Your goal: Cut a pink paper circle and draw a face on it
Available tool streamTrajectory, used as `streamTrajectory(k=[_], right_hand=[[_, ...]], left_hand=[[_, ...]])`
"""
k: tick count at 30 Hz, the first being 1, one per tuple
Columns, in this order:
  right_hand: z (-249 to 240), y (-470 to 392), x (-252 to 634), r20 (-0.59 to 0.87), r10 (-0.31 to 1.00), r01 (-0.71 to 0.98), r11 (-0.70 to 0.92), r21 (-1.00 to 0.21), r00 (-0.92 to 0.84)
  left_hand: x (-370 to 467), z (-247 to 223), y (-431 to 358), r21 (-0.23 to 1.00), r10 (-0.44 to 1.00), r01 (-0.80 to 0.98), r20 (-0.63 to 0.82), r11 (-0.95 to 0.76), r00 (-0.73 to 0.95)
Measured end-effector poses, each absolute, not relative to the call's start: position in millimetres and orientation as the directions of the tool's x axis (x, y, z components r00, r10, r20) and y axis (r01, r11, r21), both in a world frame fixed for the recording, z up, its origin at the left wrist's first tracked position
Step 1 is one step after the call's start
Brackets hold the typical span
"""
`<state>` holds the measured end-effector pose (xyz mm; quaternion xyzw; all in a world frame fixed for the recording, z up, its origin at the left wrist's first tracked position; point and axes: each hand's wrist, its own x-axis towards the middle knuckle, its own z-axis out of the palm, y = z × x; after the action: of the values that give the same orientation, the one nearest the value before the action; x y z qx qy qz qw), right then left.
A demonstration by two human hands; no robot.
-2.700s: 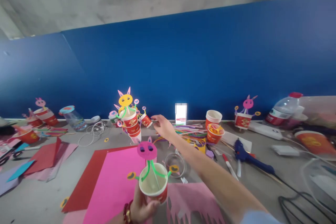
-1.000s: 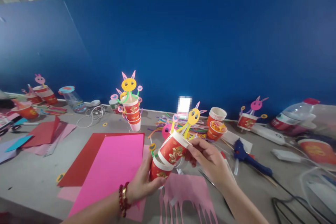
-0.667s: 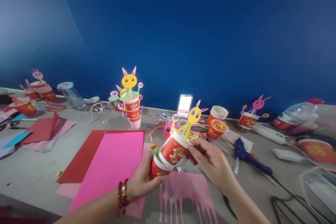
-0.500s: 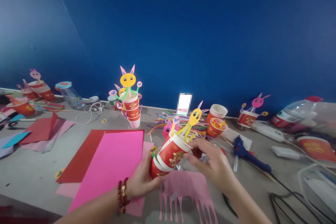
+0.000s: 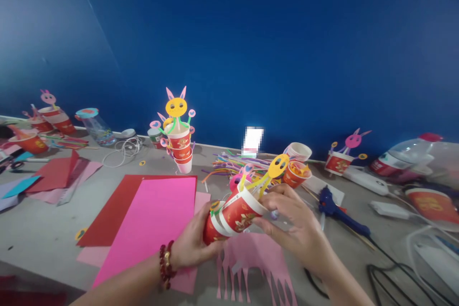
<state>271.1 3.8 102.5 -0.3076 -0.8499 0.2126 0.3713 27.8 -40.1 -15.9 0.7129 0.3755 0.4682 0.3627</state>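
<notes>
Nested red paper cups tilt up to the right between my two hands. My left hand wraps round the lower cup. At the rim of the upper cup, my right hand is closed, with its thumb outside and its fingers at the opening. A yellow bunny-like paper face on yellow pipe cleaners sticks out of that cup, with a pink paper piece beside it. Just under the cups lies a fringed pink paper on the table.
Pink and red sheets lie left of my hands. A stack of decorated cups stands behind them. Loose pipe cleaners lie at the back, and a blue glue gun with its black cable is on the right.
The cups have tipped further to the right, and the yellow face has moved right and down. My right hand has shifted so its fingers sit higher at the rim.
</notes>
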Motion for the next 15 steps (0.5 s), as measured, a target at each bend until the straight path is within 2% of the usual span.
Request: streamTrajectory(k=[7,15], right_hand=[[100.6,2.6,274.7,0.392,0.703,0.421,0.686,-0.593,-0.594],[96.7,-0.8,273.0,0.385,0.689,0.475,0.713,-0.516,-0.614]], left_hand=[[27.0,-15.9,-40.3,0.87,0.868,0.184,0.391,-0.457,0.306],[23.1,-28.9,-38.7,0.872,0.886,0.207,0.391,-0.443,0.248]])
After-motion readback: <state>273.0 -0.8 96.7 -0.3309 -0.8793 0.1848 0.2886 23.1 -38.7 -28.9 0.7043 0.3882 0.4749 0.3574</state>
